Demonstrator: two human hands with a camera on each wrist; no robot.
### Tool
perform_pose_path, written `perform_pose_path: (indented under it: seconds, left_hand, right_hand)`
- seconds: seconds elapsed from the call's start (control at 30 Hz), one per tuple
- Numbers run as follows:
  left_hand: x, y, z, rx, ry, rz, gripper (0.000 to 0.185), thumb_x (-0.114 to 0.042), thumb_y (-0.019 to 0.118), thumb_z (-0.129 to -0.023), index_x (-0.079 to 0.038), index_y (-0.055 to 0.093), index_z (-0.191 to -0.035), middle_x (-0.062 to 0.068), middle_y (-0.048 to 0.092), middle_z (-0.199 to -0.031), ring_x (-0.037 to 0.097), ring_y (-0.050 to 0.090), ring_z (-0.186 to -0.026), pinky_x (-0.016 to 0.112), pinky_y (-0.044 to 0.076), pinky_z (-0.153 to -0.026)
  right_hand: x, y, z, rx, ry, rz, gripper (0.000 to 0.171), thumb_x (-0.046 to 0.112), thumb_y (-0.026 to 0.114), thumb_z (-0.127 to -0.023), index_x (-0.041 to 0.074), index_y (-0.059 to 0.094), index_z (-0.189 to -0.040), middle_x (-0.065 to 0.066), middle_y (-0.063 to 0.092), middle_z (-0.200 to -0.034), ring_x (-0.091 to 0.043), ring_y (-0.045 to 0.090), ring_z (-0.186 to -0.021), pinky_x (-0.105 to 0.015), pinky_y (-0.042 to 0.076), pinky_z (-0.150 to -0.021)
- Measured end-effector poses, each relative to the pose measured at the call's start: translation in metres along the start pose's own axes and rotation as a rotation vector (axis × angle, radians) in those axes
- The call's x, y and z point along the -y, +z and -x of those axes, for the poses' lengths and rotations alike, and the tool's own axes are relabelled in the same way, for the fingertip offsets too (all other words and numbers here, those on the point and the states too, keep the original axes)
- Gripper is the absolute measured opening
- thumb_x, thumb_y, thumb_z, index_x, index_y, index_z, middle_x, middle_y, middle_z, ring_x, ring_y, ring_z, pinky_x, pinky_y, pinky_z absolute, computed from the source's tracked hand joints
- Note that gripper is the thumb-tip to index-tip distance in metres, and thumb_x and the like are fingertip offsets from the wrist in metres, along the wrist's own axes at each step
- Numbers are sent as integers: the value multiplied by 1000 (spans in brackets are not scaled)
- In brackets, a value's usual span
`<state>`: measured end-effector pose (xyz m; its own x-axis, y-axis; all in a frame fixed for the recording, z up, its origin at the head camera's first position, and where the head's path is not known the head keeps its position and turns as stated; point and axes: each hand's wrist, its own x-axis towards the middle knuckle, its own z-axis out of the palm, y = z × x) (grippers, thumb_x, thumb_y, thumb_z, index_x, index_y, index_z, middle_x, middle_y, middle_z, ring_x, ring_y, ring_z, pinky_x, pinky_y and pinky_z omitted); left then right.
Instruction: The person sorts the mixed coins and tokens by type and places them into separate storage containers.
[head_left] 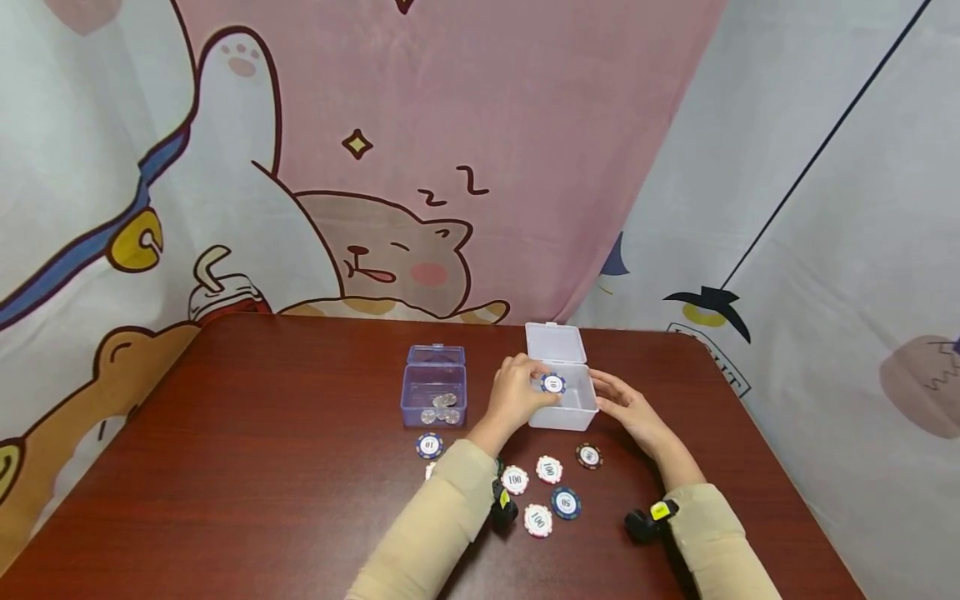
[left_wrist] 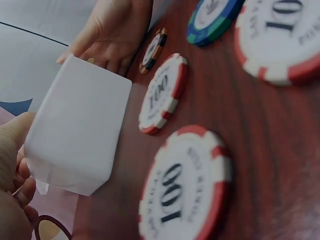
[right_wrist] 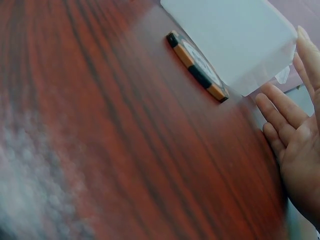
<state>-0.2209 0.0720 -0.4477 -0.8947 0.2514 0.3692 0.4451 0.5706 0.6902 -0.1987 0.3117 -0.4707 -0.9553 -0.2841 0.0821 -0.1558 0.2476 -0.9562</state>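
Note:
My left hand [head_left: 542, 389] pinches a blue-and-white chip [head_left: 552, 383] over the open white box [head_left: 564, 414]. My right hand [head_left: 604, 388] lies with straight fingers along the box's right side and holds nothing. In the left wrist view the white box [left_wrist: 75, 125] stands between my left hand [left_wrist: 12, 165] and my right hand [left_wrist: 110, 30]. The right wrist view shows my right hand [right_wrist: 292, 135] flat and open beside the box [right_wrist: 235, 35], with an orange-and-black chip [right_wrist: 197, 65] lying at the box's foot.
A clear blue box [head_left: 435, 392] holding silver coins stands left of the white one. Several chips lie on the brown table [head_left: 262, 467] near me: red 100s [head_left: 514, 479], a blue one [head_left: 566, 502], a blue 10 [head_left: 430, 446]. A printed curtain hangs behind.

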Motion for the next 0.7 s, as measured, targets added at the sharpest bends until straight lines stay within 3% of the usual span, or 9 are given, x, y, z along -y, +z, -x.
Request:
perform_pose_path:
  seconds: [0.27,0.53,0.7]
  left_hand:
    - [-1,2,5,-25,12,-25,39,-30,87,-67,-14,73,-99,-3,60,-94,14,51,-89,32,40,-80]
    - [-1,2,7,-42,19,-50,46,-34,85,-70,-13,72,-108,-2,61,-98,15,52,-89,31,39,-77]
    - [0,1,8,-35,23,-9,45,-31,84,-71,-11,72,-110,-1,61,-100,16,52,-91,33,40,-79]
  right_hand:
    - [-17,-4,-3,-3,-21,-26,51,2,51,-97,0,34,-145,-27,40,-142,-20,47,-121,-21,42,-90]
    - [0,-2,-2,8,-13,0,50,0,50,-97,-3,34,-144,-30,39,-140,-41,42,-123,-21,43,-87]
    - [16,4,4,11,9,19,50,1,50,-98,-6,33,-144,-32,38,-140,-44,39,-124,-20,42,-88]
